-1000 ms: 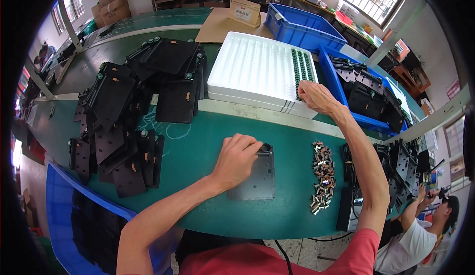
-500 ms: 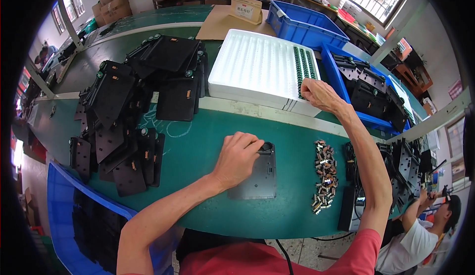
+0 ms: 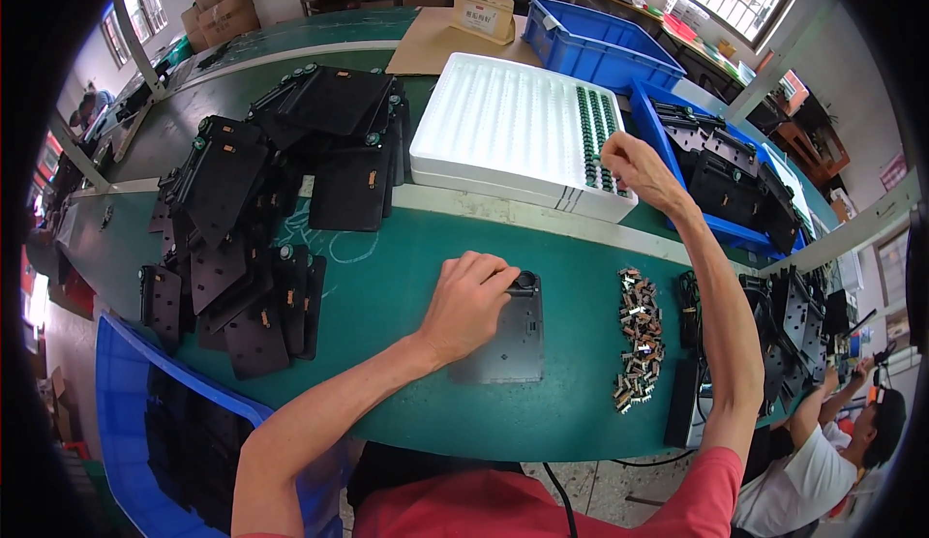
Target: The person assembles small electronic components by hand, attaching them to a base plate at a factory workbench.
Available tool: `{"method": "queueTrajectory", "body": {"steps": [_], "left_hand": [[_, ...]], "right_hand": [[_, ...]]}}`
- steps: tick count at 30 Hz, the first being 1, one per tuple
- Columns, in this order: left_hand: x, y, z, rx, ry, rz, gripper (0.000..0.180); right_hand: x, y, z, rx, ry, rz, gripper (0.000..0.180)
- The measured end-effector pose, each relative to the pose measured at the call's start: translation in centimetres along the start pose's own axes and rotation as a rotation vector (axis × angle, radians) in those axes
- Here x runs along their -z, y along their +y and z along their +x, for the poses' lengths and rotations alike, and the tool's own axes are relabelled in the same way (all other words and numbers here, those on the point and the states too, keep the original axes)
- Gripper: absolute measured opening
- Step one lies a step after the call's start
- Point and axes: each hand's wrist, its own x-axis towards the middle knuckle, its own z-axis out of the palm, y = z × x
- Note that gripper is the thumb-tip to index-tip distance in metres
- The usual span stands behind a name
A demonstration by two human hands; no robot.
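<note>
A thin dark grey panel (image 3: 513, 349) with small holes lies on the green table in front of me. My left hand (image 3: 469, 301) is closed on its far left part, with the fingertips beside a round black fitting (image 3: 525, 281) at its top edge. At the right end of a white foam tray (image 3: 484, 136), my right hand (image 3: 639, 172) hovers with its fingers pinched. Whatever those fingers hold is hidden. Rows of small green round parts (image 3: 592, 136) fill the tray's slots just left of that hand.
Small metal-and-brown components (image 3: 639, 344) lie piled to the right of the panel. Stacks of black panels (image 3: 232, 194) stand at left. A blue bin (image 3: 121, 393) is at lower left, another blue bin (image 3: 650, 146) beside the tray. A co-worker (image 3: 808, 470) sits at right.
My right hand has lifted a little off the tray's near rows and shifted right, uncovering more green parts. My left hand stays on the panel.
</note>
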Motion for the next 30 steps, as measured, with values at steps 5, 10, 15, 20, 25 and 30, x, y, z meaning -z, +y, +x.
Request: {"method": "queueTrajectory", "body": {"steps": [5, 10, 15, 20, 25, 30], "left_hand": [[0.0, 0.0, 0.0, -0.01, 0.005, 0.009, 0.032], [-0.5, 0.2, 0.0, -0.027, 0.038, -0.033, 0.032], [-0.1, -0.5, -0.9, 0.02, 0.086, -0.086, 0.033], [0.7, 0.4, -2.1, 0.027, 0.067, -0.156, 0.036], [1.5, 0.9, -3.0, 0.071, -0.009, -0.19, 0.038], [1.5, 1.0, -3.1, 0.045, -0.009, -0.137, 0.037]], "right_hand": [[0.5, -1.6, -0.4, -0.074, 0.069, 0.346, 0.018], [-2.2, -5.4, -3.3, -0.044, -0.006, 0.662, 0.016], [-7.0, -7.9, -7.4, -0.09, -0.074, 0.777, 0.016], [-9.8, -7.0, -12.2, -0.156, -0.057, 0.958, 0.016], [-11.8, -5.8, -15.0, -0.191, -0.017, 0.999, 0.023], [-12.4, -5.6, -16.2, -0.181, 0.012, 0.918, 0.02]]}}
